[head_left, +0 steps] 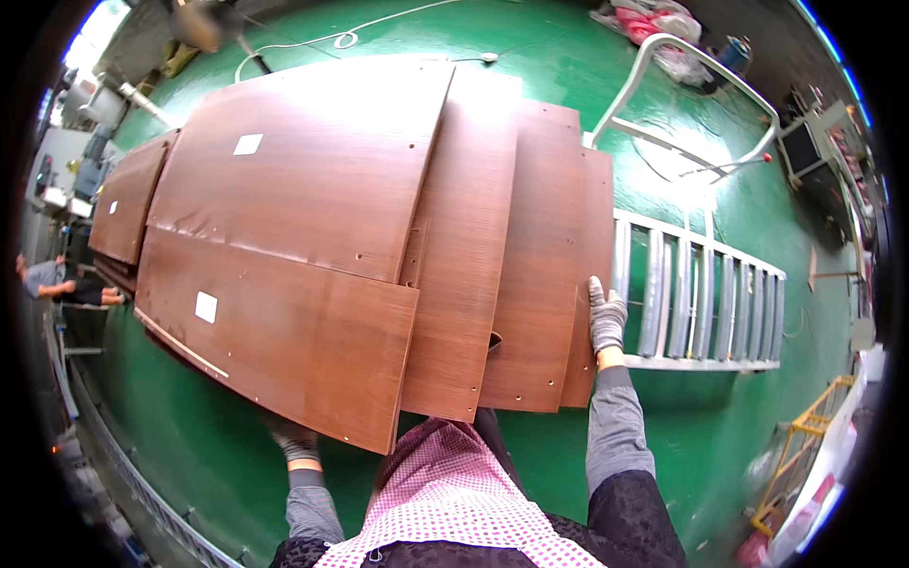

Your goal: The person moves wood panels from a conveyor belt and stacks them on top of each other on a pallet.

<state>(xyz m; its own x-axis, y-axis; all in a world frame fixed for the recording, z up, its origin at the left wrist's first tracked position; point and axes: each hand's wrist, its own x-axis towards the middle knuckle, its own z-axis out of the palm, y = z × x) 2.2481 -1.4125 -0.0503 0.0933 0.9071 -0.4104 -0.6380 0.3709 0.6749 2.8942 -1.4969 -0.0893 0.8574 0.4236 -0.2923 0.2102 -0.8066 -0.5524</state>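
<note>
Several brown wood-grain panels lie in an overlapping, fanned stack in front of me. The lowest one at the right is a narrow-showing panel (pixel 595 208); my gloved right hand (pixel 607 320) is closed at its right edge. Near me on the left, a front panel (pixel 303 331) with a white label lies over the others. My gloved left hand (pixel 297 441) reaches under that panel's near edge, blurred, its fingers hidden beneath the wood. A larger labelled panel (pixel 312 151) lies behind it. Small holes dot the panels near their edges.
A metal rack with rollers (pixel 696 293) stands right of the stack, with a white tubular frame (pixel 644 71) behind it. Another pile of panels (pixel 133 204) is at the left. Beyond it, a person (pixel 57 279) sits. A yellow metal frame (pixel 805 435) stands far right on the green floor (pixel 530 473).
</note>
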